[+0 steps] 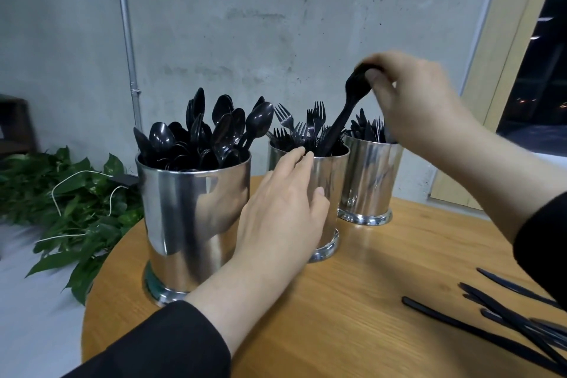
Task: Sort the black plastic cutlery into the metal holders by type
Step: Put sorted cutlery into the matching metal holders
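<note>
3 metal holders are standing on a round wooden table [352, 301], and the middle one, the fork holder [329, 190], is serving as the landmark here. It is bristling with black forks, tines up.

The right hand [420, 101] is hovering above and just right of the fork holder, its thumb and fingers pinching the bowl end of a black spoon [345, 113]. The spoon is slanting down and to the left, its handle reaching in among the forks inside the fork holder.

The left hand [282, 215] is resting against the near left side of the fork holder, fingers nearly straight, their tips touching its rim; it is gripping nothing.

Left of the fork holder, and nearer the camera, the spoon holder [190, 224] is standing packed with black spoons, bowls up. Behind and right of the fork holder, the third holder [368, 181] is holding more black cutlery, its type hard to tell.

Well to the right of the fork holder, at the near table edge, loose cutlery [503, 316] is lying in a scattered pile.

Far left of the fork holder, beyond the table, green leaves [76, 202] are trailing.
</note>
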The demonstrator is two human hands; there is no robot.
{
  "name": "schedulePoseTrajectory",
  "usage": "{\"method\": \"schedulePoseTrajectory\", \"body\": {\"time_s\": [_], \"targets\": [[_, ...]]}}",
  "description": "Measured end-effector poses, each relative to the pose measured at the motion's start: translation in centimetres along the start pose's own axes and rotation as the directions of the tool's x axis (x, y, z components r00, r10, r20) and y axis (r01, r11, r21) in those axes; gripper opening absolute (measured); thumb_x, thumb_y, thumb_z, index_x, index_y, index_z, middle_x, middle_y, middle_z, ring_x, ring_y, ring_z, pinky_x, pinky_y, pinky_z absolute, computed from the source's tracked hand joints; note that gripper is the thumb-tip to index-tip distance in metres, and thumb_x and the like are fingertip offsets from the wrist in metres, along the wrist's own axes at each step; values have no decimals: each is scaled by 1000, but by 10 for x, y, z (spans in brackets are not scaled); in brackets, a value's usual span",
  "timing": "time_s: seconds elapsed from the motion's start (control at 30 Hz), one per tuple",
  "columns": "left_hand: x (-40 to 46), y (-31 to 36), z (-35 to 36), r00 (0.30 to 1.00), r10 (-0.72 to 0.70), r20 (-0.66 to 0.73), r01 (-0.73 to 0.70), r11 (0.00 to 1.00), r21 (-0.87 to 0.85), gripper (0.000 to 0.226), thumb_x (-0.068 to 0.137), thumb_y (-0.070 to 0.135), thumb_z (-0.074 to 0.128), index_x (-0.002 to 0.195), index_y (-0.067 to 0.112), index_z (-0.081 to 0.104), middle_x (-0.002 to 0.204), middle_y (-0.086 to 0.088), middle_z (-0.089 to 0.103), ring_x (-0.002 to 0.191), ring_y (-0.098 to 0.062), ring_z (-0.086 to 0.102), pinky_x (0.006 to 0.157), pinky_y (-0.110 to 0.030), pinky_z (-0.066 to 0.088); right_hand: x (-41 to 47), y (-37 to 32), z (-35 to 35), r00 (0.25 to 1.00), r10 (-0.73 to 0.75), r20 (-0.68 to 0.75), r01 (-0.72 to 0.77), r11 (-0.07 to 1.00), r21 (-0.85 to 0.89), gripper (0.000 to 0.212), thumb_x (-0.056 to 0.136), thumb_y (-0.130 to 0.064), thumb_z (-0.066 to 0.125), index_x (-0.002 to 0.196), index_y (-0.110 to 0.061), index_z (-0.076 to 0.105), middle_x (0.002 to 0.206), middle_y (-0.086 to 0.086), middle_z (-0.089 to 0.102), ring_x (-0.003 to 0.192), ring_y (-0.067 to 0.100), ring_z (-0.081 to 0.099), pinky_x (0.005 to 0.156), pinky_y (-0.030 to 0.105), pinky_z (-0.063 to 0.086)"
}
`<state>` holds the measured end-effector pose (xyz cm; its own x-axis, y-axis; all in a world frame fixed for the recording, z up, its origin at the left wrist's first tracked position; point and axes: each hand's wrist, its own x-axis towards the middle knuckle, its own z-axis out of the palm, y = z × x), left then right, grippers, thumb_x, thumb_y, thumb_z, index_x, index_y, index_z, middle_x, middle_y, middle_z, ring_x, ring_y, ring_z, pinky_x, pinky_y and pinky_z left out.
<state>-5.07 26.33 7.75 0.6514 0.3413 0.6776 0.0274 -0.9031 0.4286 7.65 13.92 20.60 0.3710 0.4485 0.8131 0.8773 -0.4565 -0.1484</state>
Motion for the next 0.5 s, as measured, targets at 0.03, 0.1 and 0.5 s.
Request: {"method": "schedulePoseTrajectory", "body": {"time_s": [0.03,0.1,0.5], "targets": [[0,0,0,1000,0,-1,0,1000,0,57,105,37,44,160,27,31,166,19,24,148,-3,28,117,-25,28,3,-1,-5,999,-13,-40,13,1000,-2,27,105,-16,43,116,-18,67,99,-7,66,89,18,58,72,20,32],[-1,0,-1,1000,-1,-1,1,1000,-1,57,105,36,44,160,27,31,166,19,24,148,-4,28,117,-24,27,7,-3,-14,994,-35,-101,34,999,-8,27,105,-16,42,117,-17,66,100,-10,63,100,15,58,76,18,33],[0,1,3,1000,-14,-7,14,999,-30,58,105,38,44,160,28,31,166,20,22,148,-4,28,116,-27,30,-15,24,34,948,75,308,-49,994,-93,28,108,-22,39,117,-23,66,99,-1,67,91,20,56,72,30,38]]}}
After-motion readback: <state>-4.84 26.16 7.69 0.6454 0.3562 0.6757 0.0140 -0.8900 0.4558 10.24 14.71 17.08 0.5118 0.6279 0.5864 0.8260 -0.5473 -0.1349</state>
